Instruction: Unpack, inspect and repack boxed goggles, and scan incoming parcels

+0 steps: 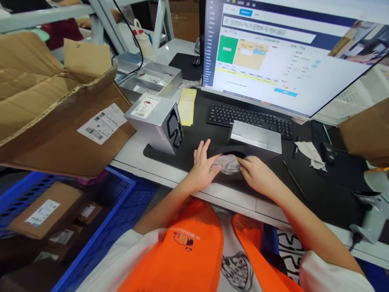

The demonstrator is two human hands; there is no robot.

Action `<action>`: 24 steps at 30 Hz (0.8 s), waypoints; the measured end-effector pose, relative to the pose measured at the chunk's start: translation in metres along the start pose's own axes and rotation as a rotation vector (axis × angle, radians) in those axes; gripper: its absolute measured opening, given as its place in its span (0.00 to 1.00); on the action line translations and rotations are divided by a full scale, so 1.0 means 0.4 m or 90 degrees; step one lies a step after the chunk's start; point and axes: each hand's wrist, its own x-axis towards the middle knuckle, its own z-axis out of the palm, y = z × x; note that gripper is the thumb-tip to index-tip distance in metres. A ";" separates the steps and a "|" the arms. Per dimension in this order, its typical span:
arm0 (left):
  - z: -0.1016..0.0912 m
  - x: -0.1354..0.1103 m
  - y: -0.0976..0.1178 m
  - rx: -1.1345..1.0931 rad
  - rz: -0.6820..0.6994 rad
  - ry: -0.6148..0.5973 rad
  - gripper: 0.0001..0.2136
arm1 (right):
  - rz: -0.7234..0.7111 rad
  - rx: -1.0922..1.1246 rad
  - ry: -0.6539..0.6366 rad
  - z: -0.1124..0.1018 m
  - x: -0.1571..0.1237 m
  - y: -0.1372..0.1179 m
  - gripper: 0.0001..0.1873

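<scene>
A crumpled grey cloth (227, 163), perhaps a pouch, is between my hands near the front edge of the desk. My left hand (202, 168) has thumb and index finger on the cloth's left edge, its other fingers spread. At the right edge, my right hand (255, 172) grips the cloth with bent fingers. A black curved band (227, 150) shows just behind the cloth; what it belongs to is hidden. An open silver box (255, 138) sits behind my right hand. To the left stands another silver box (156, 123) with a black loop-shaped picture on its side.
A monitor (267, 52) and black keyboard (249, 119) are at the back. A large open carton (60, 109) is at left, above a blue crate (121, 182) of parcels. Yellow labels (187, 106), a thin pen-like tool (293, 178) and a mouse (328, 152) lie around.
</scene>
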 end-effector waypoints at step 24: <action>-0.070 -0.027 0.058 0.183 0.075 -0.172 0.15 | 0.144 0.310 0.002 0.026 -0.116 0.058 0.32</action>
